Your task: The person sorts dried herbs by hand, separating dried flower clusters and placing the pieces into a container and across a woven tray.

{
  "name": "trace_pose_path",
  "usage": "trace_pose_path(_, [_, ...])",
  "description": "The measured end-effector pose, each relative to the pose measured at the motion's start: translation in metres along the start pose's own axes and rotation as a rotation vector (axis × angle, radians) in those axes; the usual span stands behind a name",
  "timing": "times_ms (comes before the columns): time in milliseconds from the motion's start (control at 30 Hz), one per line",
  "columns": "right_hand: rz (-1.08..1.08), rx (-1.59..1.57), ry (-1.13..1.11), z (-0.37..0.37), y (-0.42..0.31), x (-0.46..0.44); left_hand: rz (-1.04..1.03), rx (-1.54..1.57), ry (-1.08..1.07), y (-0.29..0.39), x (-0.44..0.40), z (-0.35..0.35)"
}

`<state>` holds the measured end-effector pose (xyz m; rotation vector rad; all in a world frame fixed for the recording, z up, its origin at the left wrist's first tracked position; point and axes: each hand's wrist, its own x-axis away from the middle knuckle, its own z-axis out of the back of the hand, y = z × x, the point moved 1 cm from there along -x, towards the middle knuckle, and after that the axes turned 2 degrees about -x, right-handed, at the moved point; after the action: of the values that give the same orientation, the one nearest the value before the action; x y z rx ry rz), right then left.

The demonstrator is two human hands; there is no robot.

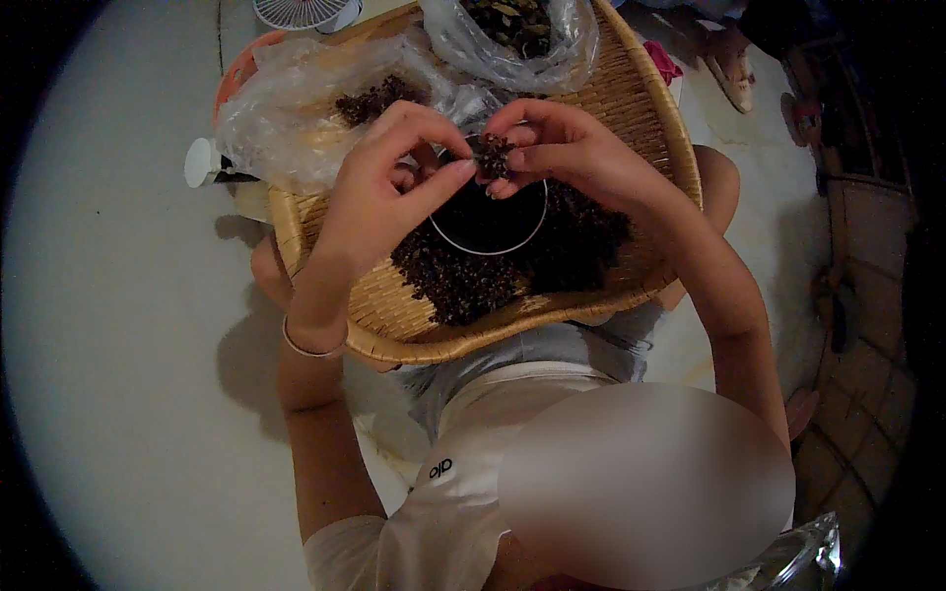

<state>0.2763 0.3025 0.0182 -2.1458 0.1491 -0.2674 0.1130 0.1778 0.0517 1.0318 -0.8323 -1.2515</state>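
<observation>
My right hand pinches a small dark, crinkled plant cluster between thumb and fingers. Meeting it from the left, my left hand has its thumb and index fingertip closed at the cluster's edge; whether a bit of it is between them is too small to tell. Right below both hands is a round, white-rimmed bowl with a dark inside. A heap of dark, dried-looking plant bits surrounds the bowl. All of this rests in a woven basket tray across my lap.
A clear plastic bag with dark plant clumps lies at the tray's upper left. Another plastic bag holds leafy material at the top. A white fan and an orange rim are beyond. Another person's foot is at upper right.
</observation>
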Motion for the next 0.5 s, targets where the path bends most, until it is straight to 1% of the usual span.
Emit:
trace_pose_path(33, [-0.004, 0.002, 0.005, -0.0001, 0.0000, 0.0000, -0.119, -0.196, 0.010, 0.0033, 0.0006, 0.0005])
trace_pose_path(133, [-0.014, 0.015, 0.023, -0.0010, -0.0010, 0.0004, -0.170, -0.274, 0.065, 0.0064, 0.0032, -0.0051])
trace_pose_path(233, [-0.016, 0.024, 0.037, -0.0021, -0.0010, -0.0001, -0.204, -0.306, 0.094, 0.0054, 0.0027, -0.0062])
trace_pose_path(500, [-0.024, 0.034, 0.033, -0.0016, -0.0025, 0.0000, -0.176, -0.334, 0.093, 0.0087, 0.0028, -0.0080])
